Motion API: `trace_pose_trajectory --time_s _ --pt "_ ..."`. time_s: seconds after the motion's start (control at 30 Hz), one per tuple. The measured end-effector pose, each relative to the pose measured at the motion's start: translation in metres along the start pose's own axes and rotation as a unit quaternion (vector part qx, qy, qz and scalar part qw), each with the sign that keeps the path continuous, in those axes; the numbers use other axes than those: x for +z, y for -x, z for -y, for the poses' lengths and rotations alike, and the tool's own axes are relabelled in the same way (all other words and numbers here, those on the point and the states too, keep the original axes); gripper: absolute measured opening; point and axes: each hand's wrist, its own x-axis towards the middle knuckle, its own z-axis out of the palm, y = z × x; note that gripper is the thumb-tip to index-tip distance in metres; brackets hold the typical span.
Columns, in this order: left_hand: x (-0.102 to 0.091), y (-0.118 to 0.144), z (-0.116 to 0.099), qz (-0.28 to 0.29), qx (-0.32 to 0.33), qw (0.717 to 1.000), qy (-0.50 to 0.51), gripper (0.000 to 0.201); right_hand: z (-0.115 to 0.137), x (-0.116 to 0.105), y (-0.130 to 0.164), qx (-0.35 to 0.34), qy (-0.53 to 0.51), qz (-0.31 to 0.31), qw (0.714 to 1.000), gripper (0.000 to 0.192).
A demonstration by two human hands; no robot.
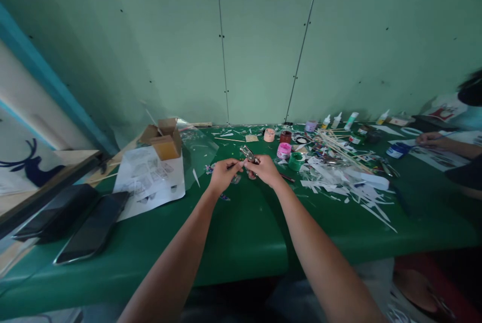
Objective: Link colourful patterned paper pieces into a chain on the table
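- Right hand point(265, 169) closed around small silver metal punch pliers point(248, 154); tool head sticks up and left out of the fist, above the knuckles.
- Left hand point(223, 173) pinching thin dark stick point(230, 166) at fingertips, tip aimed at the pliers' handles; both hands nearly touching, raised just over the table.
- Green covered table point(241, 232): white paper scraps point(350, 187) and bundle of thin wooden skewers point(339, 144) to the right.
- Small paint pots behind the hands: pink point(283, 150), green point(296, 160), dark red point(285, 136).
- Open brown cardboard box point(162, 138) on white printed sheet point(148, 180) left; two black phones point(75, 222) at left edge.
- Pale green panelled wall point(241, 36) behind.
- Another person's hand point(429, 139) at far right, on paper.
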Motion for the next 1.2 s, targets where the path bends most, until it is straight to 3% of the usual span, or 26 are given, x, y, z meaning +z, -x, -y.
trace_pose_trajectory --time_s 0.3,0.4,0.47,0.57,0.67,0.77,0.87,0.93,1.0,1.1,1.2 --pt "0.001 -0.003 0.005 0.004 0.030 0.999 0.026 0.029 0.001 0.001 0.000 0.010 -0.027 -0.019 0.999 0.028" --pt "0.002 -0.004 0.007 -0.004 0.023 0.997 0.069 0.029 0.002 0.001 -0.001 0.002 0.019 -0.035 0.999 0.028" --pt "0.003 -0.004 0.007 -0.003 -0.001 0.995 0.099 0.033 0.001 -0.002 -0.002 -0.013 0.104 -0.065 0.992 0.027" --pt "0.004 -0.002 0.005 0.004 -0.029 0.990 0.141 0.031 -0.005 -0.012 -0.004 -0.010 0.300 -0.125 0.946 0.023" --pt "0.005 -0.002 0.003 -0.012 -0.018 0.984 0.176 0.024 -0.012 -0.022 -0.003 0.053 0.445 -0.160 0.880 0.020" --pt "0.005 -0.002 0.002 -0.018 -0.018 0.979 0.201 0.021 -0.015 -0.027 0.001 0.106 0.509 -0.176 0.836 0.024" --pt "0.005 -0.002 0.002 0.000 -0.029 0.982 0.186 0.024 -0.012 -0.026 0.004 0.134 0.523 -0.211 0.815 0.026" --pt "0.005 -0.001 0.002 0.007 -0.030 0.984 0.174 0.026 -0.008 -0.024 0.004 0.073 0.492 -0.241 0.833 0.025" --pt "0.005 -0.001 0.002 0.007 -0.029 0.985 0.171 0.028 -0.003 -0.020 0.002 -0.057 0.412 -0.231 0.879 0.022" --pt "0.005 -0.002 0.004 0.000 -0.030 0.986 0.164 0.028 0.003 -0.010 0.002 -0.202 0.269 -0.135 0.932 0.021" --pt "0.005 -0.002 0.005 -0.008 -0.023 0.991 0.132 0.026 0.005 0.000 0.004 -0.229 0.237 -0.061 0.942 0.020"
